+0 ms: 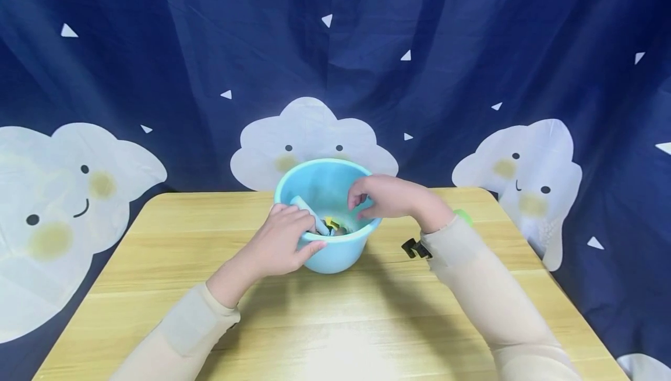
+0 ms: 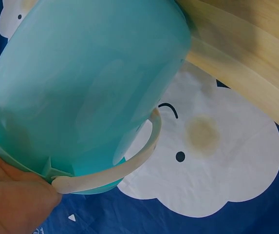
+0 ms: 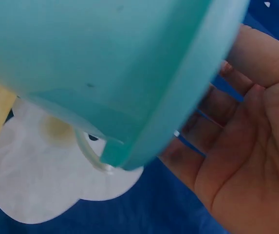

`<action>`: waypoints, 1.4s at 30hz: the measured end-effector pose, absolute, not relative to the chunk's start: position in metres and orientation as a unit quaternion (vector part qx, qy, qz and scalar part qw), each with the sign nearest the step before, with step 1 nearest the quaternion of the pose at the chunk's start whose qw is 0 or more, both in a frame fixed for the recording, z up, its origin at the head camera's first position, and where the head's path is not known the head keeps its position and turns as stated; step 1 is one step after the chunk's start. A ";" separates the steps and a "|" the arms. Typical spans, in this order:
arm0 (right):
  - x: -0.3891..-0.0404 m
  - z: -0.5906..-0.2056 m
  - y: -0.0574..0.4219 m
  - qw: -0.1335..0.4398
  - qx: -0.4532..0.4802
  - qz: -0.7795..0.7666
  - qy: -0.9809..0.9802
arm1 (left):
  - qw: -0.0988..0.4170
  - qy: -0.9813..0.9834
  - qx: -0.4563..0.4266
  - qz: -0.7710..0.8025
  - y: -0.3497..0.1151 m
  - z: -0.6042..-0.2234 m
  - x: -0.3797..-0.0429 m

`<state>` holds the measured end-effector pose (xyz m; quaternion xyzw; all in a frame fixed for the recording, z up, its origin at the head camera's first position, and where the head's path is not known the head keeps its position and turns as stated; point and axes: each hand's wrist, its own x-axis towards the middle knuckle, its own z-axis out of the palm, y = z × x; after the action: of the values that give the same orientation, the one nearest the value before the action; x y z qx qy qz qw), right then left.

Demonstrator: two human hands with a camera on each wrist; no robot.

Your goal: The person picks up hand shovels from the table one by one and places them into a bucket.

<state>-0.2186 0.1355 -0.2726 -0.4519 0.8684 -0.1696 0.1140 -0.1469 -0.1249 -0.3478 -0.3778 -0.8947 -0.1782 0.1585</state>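
Note:
A light blue bucket (image 1: 335,258) stands on the table, tilted slightly. My left hand (image 1: 283,241) grips its near left rim, fingers over the edge and thumb outside. The left wrist view shows the bucket's wall (image 2: 95,87), my left hand (image 2: 17,195) at the rim and a white carrying handle (image 2: 120,170) hanging down. My right hand (image 1: 385,194) reaches over the right rim, its fingers loosely bent and holding nothing. Inside lie a pale blue rod-shaped piece (image 1: 310,213), a yellow piece (image 1: 331,222) and other small items, partly hidden by the rim.
The wooden table (image 1: 173,253) extends around the bucket, its far edge just behind it. A green object (image 1: 463,216) shows partly behind my right wrist. A black clip (image 1: 416,248) is by my right cuff. A dark blue cloud-print curtain (image 1: 199,49) hangs behind.

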 end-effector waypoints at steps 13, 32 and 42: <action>-0.199 -0.259 0.171 0.012 -0.438 -0.149 0.886 | 0.155 -0.895 -0.378 -0.181 -0.125 -0.348 -0.147; -0.181 -0.264 0.232 0.031 -0.350 -0.124 0.928 | 0.158 -0.895 -0.378 -0.177 -0.126 -0.349 -0.148; -0.181 -0.288 0.267 0.084 -0.315 -0.116 0.938 | 0.153 -0.896 -0.378 -0.177 -0.126 -0.350 -0.149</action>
<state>-0.1809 0.2667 -0.2881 -0.3154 0.9381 -0.1156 0.0841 -0.1490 -0.1265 -0.3496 -0.3778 -0.8958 -0.1769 0.1531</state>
